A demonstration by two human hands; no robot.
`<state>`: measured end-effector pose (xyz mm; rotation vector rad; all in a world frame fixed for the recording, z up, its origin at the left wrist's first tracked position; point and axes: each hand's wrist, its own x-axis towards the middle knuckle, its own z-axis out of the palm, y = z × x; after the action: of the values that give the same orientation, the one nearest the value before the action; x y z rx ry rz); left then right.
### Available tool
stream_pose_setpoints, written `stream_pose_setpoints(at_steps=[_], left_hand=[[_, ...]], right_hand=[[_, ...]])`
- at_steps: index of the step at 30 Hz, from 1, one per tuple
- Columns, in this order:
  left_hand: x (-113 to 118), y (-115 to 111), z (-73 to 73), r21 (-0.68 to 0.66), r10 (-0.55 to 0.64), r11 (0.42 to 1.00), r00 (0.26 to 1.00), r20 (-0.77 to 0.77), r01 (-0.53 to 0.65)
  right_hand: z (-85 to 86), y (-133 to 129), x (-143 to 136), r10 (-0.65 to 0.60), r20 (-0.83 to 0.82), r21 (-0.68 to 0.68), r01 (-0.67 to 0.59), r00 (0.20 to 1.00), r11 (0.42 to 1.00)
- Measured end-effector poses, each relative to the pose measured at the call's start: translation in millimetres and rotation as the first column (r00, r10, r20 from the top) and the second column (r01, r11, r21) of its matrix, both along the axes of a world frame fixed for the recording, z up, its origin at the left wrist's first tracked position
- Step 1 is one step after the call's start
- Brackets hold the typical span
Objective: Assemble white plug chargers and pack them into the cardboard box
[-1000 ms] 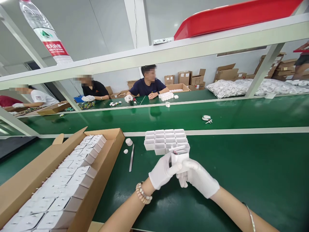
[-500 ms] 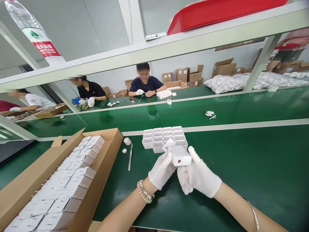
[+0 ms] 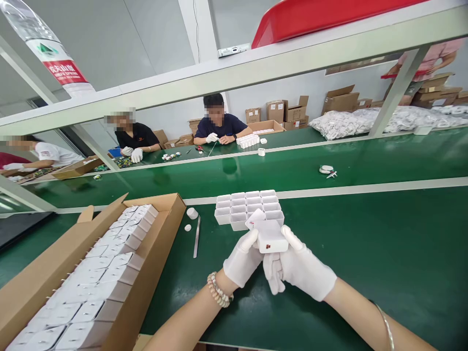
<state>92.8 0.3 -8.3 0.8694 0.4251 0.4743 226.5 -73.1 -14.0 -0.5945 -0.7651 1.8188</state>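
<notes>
Both my hands wear white gloves and grip one small white plastic box (image 3: 271, 236) above the green bench. A small opening with reddish-brown parts shows in its near face. My left hand (image 3: 244, 258) pinches the box's left side, thumb on top. On its right side my right hand (image 3: 302, 265) presses with the thumb, its other fingers curled below. A white flap with a red mark (image 3: 255, 218) sticks out behind the box; I cannot tell whether it is attached. Beyond stand several open white cases (image 3: 237, 209) in rows.
On the left, a cardboard box (image 3: 161, 248) holds rows of white cases. Tweezers (image 3: 197, 239) and two small round white pieces (image 3: 192, 213) lie beside it. A green belt (image 3: 175, 180) runs behind, with co-workers (image 3: 219, 124) beyond. A shelf beam (image 3: 234, 73) crosses overhead.
My left thumb now lies further along the box's left side, and my right thumb has shifted slightly down and left. Small white items on the belt have moved right.
</notes>
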Motion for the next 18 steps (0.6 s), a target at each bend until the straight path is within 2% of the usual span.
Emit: stream_pose_setpoints(at_steps=[3,6,9,11,13,15,16,18], left_hand=[[0,0,1.9,-0.007,-0.005,1.0,0.999,-0.039,0.005],[0,0,1.7,0.05,-0.008,0.999,1.0,-0.027,0.01],[1,3,3.2,0.164,0.009,0.986,1.0,-0.024,-0.005],[0,5,6.2,0.31,0.052,0.951,0.994,-0.094,-0.021],[-1,9,9.1,0.52,0.148,0.854,0.974,-0.174,-0.037],[-2,12,9.6,0.7,0.235,0.714,0.947,-0.219,-0.015],[-3,14,8.7,0.757,0.253,0.653,0.94,-0.228,0.008],[-3,18,4.8,0.817,0.262,0.573,0.932,-0.251,0.059]], right_hand=[[0.8,1,0,-0.008,0.018,0.028,0.007,1.0,1.0],[6.1,1,-2,-0.052,0.055,0.068,0.048,0.997,0.997],[12.4,1,-5,-0.106,0.175,0.061,0.096,0.979,0.993],[12.8,1,-5,-0.173,0.291,0.066,0.161,0.941,0.985],[8.3,3,-3,-0.306,0.4,0.128,0.278,0.864,0.952],[-0.2,6,0,-0.45,0.477,0.248,0.375,0.755,0.893],[-5.3,8,2,-0.501,0.514,0.307,0.396,0.697,0.865],[-15.7,12,4,-0.544,0.604,0.392,0.377,0.582,0.839]])
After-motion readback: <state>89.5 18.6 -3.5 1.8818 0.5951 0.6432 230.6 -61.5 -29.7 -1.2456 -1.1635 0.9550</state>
